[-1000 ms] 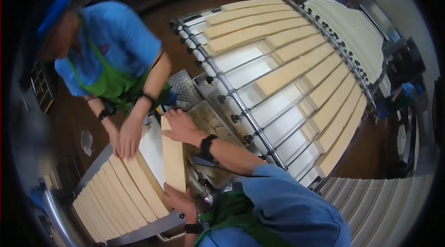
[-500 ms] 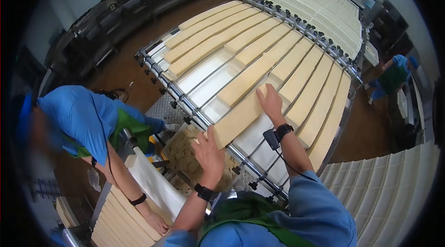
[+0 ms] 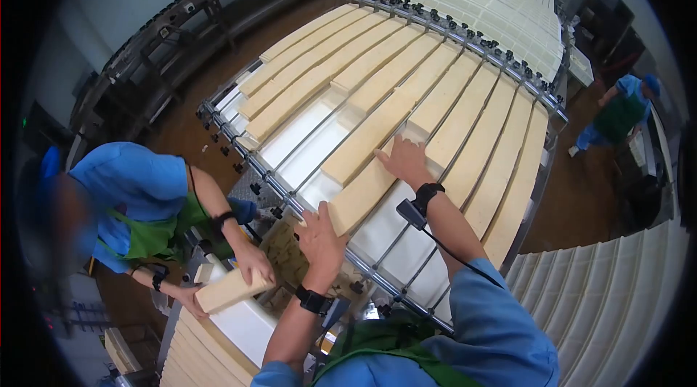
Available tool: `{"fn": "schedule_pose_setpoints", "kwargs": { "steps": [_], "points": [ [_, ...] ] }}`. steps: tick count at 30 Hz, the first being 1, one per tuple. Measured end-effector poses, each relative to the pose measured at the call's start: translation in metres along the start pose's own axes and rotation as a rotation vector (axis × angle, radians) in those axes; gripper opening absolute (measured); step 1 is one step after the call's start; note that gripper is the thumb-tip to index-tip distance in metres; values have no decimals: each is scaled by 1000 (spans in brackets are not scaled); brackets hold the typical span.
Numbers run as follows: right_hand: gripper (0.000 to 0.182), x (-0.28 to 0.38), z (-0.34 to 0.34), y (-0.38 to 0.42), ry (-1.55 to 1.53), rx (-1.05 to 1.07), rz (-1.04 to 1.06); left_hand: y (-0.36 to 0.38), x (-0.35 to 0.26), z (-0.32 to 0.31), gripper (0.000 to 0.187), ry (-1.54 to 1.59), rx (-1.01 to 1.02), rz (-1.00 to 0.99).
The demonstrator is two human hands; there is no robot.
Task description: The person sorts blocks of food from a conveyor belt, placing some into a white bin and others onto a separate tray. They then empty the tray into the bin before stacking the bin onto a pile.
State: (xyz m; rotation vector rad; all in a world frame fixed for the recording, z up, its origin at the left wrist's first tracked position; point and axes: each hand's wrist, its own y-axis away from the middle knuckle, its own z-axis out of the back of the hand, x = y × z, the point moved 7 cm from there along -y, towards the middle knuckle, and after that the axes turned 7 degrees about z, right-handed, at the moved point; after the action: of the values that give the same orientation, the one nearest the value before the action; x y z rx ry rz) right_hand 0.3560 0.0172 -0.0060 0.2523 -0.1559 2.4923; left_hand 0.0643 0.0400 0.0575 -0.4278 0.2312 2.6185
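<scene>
A cream-coloured slab (image 3: 361,200) lies lengthwise between my hands, low on the rack of metal bars (image 3: 392,245). My left hand (image 3: 323,243) holds its near end at the rack's front rail, fingers against the end face. At the far end, my right hand (image 3: 406,162) grips the slab from above, its fingertips close to the neighbouring slabs. Another long slab (image 3: 374,133) lies just left of the held one, and more slabs (image 3: 465,147) sit in rows to the right.
On the left, a co-worker (image 3: 138,191) holds a block (image 3: 232,290) above a white surface (image 3: 243,332) and a row of slabs (image 3: 200,354). A bin of scraps (image 3: 287,249) stands below the rail. White ridged trays (image 3: 602,300) are at right; another person (image 3: 621,111) stands beyond.
The slab between my hands has come down between the bars, and my right hand has shifted left. The co-worker's hands have moved up and now hold a block.
</scene>
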Motion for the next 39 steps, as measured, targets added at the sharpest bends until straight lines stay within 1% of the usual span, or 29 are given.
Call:
{"fn": "schedule_pose_setpoints", "kwargs": {
  "steps": [4, 6, 7, 9, 10, 12, 13, 15, 16, 18, 19, 20, 21, 23, 24, 26, 27, 28, 30, 31, 32, 33, 34, 35, 36, 38, 39],
  "points": [
    [76, 1, 10, 4, -35, -39, -52, -1, -4, 1, 90, 37, 6, -43],
    [70, 10, 28, 16, 39, -277, 11, -3, -9, 0, 91, 191, -24, -1],
    [70, 14, 27, 23, 39, -272, 14, -6, -15, -3, 91, 192, -22, 5],
    [69, 28, 32, 39, 115, -370, 46, -12, -16, -13, 82, 491, 25, 138],
    [69, 35, 29, 48, 120, -368, 50, -14, -12, -26, 82, 496, 25, 142],
    [71, 59, 17, 65, 67, -261, 151, -19, 10, -54, 77, 591, -97, 247],
    [71, 70, 15, 77, 71, -254, 164, -19, 14, -57, 77, 597, -100, 261],
    [73, 104, 2, 101, -196, -132, 348, -17, 27, -57, 73, 654, -175, 206],
    [73, 111, -12, 107, -200, -102, 382, -18, 37, -66, 73, 656, -187, 251],
    [75, 125, -39, 122, -211, -60, 498, -23, 42, -75, 70, 713, -221, 123],
    [76, 124, -42, 122, -180, -28, 501, -23, 43, -74, 69, 756, -216, 122],
    [76, 127, -44, 125, -188, -4, 548, -24, 44, -73, 69, 802, -218, 116],
    [75, 127, -42, 123, -149, -6, 530, -17, 50, -66, 69, 803, -250, 157],
    [75, 125, -42, 118, -81, -15, 520, -3, 60, -43, 64, 916, -210, 192],
    [75, 125, -46, 118, -57, -19, 536, 8, 80, -32, 64, 916, -254, 237],
    [76, 121, -64, 116, 32, -12, 512, 44, 111, -1, 64, 939, -332, 54],
    [76, 132, -58, 115, 79, 19, 478, 70, 130, 25, 59, 815, -427, 24],
    [77, 149, -43, 116, 131, 48, 441, 91, 167, 33, 59, 788, -490, 94],
    [76, 195, -28, 128, 28, -102, 602, 139, 240, 30, 51, 667, -512, 236],
    [76, 223, -32, 132, -30, -111, 712, 167, 280, 27, 45, 639, -548, 335],
    [73, 266, -24, 143, -147, -42, 765, 201, 316, 25, 41, 508, -668, 413],
    [69, 304, -35, 155, -298, 4, 880, 239, 342, 25, 42, 425, -786, 503],
    [64, 341, -43, 168, -442, 53, 988, 276, 360, 28, 42, 246, -815, 654],
    [60, 391, -40, 189, -488, 117, 1096, 308, 369, 36, 53, 237, -805, 814],
    [56, 442, -38, 214, -535, 181, 1200, 329, 371, 37, 53, 243, -818, 829],
    [54, 517, -77, 248, -621, 250, 1362, 370, 380, 25, 70, 89, -684, 1110],
    [53, 551, -94, 262, -626, 288, 1415, 379, 379, 18, 70, 95, -692, 1122]
  ]
}}
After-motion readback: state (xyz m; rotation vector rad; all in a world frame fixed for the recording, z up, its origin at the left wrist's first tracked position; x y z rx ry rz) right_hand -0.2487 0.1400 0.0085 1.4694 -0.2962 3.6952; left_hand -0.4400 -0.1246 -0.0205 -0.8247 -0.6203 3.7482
